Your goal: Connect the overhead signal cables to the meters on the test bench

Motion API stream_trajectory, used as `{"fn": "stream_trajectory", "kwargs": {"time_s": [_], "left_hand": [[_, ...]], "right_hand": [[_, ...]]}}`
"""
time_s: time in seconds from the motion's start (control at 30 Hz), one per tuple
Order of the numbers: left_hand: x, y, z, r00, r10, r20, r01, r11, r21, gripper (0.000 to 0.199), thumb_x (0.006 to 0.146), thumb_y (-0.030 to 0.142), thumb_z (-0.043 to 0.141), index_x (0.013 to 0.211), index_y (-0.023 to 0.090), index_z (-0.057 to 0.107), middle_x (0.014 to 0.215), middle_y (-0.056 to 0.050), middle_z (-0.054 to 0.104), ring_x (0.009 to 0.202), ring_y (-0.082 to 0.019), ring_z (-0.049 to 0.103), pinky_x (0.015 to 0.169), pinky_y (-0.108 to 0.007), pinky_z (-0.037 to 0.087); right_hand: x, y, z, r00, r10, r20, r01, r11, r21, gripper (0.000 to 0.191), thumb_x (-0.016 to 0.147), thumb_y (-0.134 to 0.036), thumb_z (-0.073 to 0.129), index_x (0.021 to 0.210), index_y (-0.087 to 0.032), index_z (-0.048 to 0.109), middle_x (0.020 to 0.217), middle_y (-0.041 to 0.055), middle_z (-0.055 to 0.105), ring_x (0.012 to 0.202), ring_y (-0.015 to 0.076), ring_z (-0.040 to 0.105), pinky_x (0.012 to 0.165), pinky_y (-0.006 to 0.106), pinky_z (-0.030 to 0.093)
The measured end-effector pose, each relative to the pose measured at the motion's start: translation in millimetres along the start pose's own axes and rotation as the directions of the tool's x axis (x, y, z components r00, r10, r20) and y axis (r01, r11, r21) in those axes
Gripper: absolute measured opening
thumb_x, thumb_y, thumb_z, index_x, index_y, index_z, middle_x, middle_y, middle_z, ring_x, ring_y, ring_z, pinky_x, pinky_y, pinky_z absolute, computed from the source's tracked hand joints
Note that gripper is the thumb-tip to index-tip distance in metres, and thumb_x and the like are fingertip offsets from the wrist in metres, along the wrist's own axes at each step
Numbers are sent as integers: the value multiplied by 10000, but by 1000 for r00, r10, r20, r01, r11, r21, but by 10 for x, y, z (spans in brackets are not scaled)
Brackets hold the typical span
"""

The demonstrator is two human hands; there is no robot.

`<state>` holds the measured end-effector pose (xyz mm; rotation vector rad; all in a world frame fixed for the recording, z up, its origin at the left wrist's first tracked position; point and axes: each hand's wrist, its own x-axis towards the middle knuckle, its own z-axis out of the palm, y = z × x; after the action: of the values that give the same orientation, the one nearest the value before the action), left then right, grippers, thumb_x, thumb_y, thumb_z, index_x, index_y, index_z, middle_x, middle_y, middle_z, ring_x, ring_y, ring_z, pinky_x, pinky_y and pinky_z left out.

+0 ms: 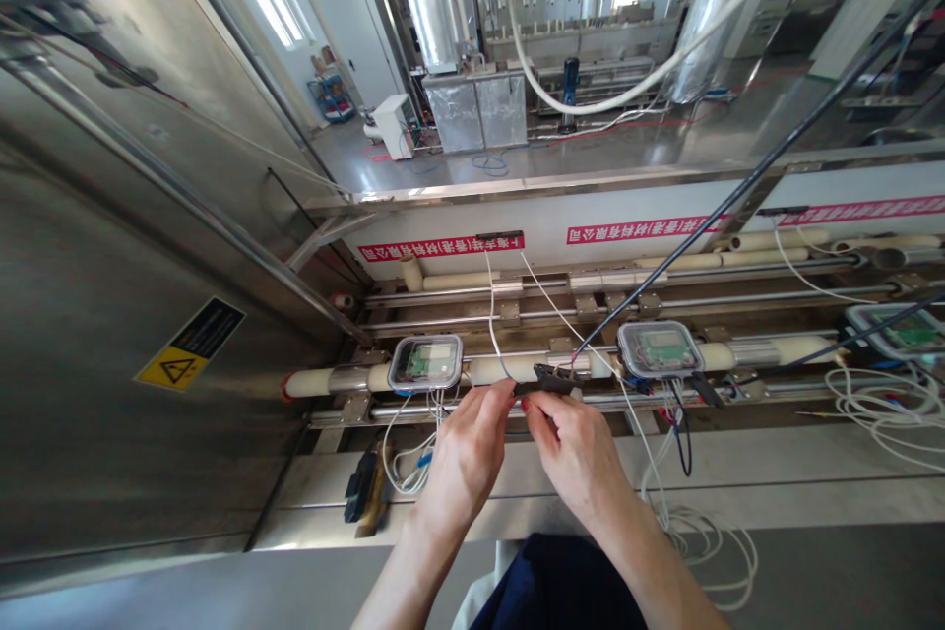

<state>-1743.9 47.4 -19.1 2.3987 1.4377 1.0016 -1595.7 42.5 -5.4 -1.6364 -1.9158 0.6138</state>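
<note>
My left hand (471, 438) and my right hand (580, 448) meet over the pipe assembly, fingers pinched together. Between their fingertips is a small dark plastic part with wires (556, 378); its exact kind is hard to make out. A black cable (686, 207) comes down to it from the upper right, and a thin white wire (491, 305) runs down near my left fingertips. Just behind lies a cream-coloured pipe (493, 371) with metal sleeves. To the left sits a clear-lidded box (425, 361) with a green circuit board, and a similar clear-lidded box (660, 350) sits to the right.
Coiled white cable (709, 546) hangs over the front ledge (753, 472), with more white loops at the far right. A black-and-yellow tool (361, 487) lies at the ledge's left. A steel wall (133, 453) with a warning label (190, 345) bounds the left side.
</note>
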Motion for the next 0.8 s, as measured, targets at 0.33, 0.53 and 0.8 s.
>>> {"fn": "stream_trajectory", "kwargs": {"time_s": [0.33,0.53,0.8], "left_hand": [[-49,31,146,982,-184,38,183,983,20,299,948,224,442,1247,221,427,1079,-62,631,957,-202,615,835,-315,501],[-622,-16,237,914,-399,66,393,915,92,311,959,254,381,1270,243,388,1039,-55,655,944,-199,635,794,-314,523],[-2297,185,249,609,-793,-23,776,590,221,384,944,235,319,1328,239,337,960,-33,690,848,-187,669,721,-269,532]], "right_hand": [[-71,140,64,993,19,-113,-14,999,43,292,899,-213,410,1096,-144,615,970,100,715,877,200,671,740,271,491],[-180,320,48,992,-41,-120,20,986,-167,405,916,-263,370,1245,-84,522,919,136,726,667,217,698,548,281,513],[-400,291,-70,967,-201,-154,214,974,75,589,898,-397,450,1416,-159,306,763,75,710,479,149,625,427,224,468]]}}
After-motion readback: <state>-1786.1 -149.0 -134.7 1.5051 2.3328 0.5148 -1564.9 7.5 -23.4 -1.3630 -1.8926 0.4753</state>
